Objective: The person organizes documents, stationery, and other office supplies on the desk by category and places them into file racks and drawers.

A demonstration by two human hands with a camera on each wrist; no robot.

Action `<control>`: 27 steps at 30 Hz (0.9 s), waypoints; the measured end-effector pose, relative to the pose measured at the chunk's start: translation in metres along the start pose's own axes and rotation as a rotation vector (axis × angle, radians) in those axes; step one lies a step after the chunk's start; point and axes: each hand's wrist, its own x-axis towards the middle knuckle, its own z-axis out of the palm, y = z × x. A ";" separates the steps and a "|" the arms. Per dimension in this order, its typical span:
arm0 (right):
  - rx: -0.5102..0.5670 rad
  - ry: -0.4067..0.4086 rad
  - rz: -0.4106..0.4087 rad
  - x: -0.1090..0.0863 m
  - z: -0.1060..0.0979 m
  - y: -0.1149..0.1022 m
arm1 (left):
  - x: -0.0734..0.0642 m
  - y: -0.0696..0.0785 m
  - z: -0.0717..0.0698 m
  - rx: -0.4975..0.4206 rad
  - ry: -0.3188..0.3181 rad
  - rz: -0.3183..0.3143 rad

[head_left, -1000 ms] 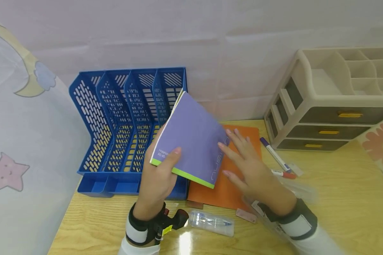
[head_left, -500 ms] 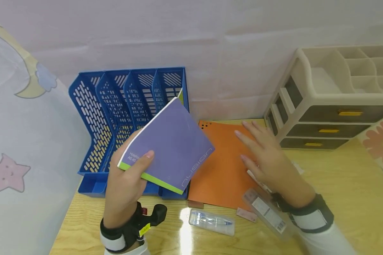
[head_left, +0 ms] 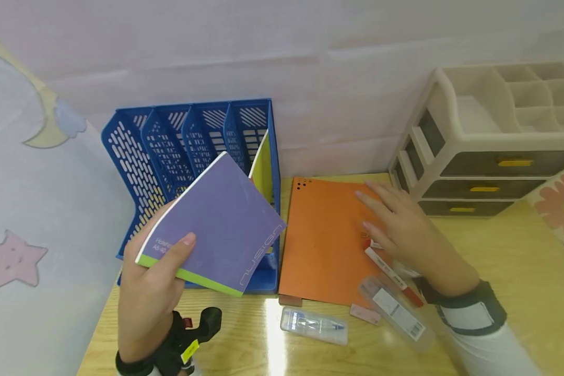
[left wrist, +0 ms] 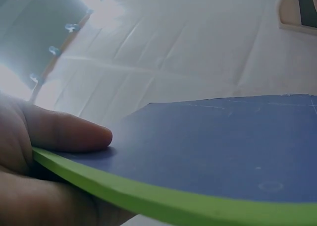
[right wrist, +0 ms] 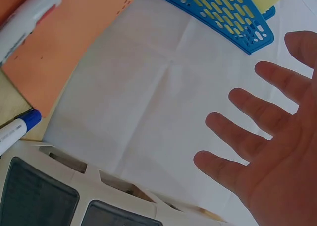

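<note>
My left hand grips a purple notebook with a lime-green spine, thumb on the cover and fingers beneath. The notebook is tilted in front of the blue file rack. In the left wrist view the thumb presses the purple cover beside the green spine. Over the right edge of an orange folder hovers my right hand, fingers spread and holding nothing. The right wrist view shows the palm and its straight fingers. A yellow-green booklet stands in the rack's rightmost slot.
A red-capped marker lies by the folder, near a clear case with a barcode label. Closer to me are a pen case and a pink eraser-like block. A drawer organizer stands at the right.
My left hand has carried the purple notebook leftward and down, away from the rack's right slot, where the yellow-green booklet now shows. My right hand has drawn back to the right, uncovering the folder.
</note>
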 end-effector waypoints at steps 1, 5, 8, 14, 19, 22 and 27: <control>-0.004 0.000 -0.004 -0.001 0.001 0.002 | 0.000 0.001 -0.001 0.002 0.002 -0.003; -0.008 -0.010 -0.029 -0.006 0.001 0.010 | 0.000 0.008 -0.006 0.051 0.023 -0.010; -0.009 -0.027 -0.045 -0.012 -0.002 0.014 | 0.002 0.016 -0.009 0.129 0.030 -0.015; -0.010 -0.075 -0.052 -0.023 -0.009 0.017 | 0.008 0.025 -0.008 0.351 0.073 -0.029; -0.033 -0.100 -0.087 -0.029 -0.015 0.018 | 0.017 0.024 0.001 0.455 0.131 -0.088; -0.031 -0.122 -0.094 -0.030 -0.018 0.017 | 0.023 0.022 0.005 0.504 0.148 -0.082; -0.018 -0.194 -0.059 -0.030 -0.025 0.016 | 0.032 0.015 0.007 0.561 0.134 -0.028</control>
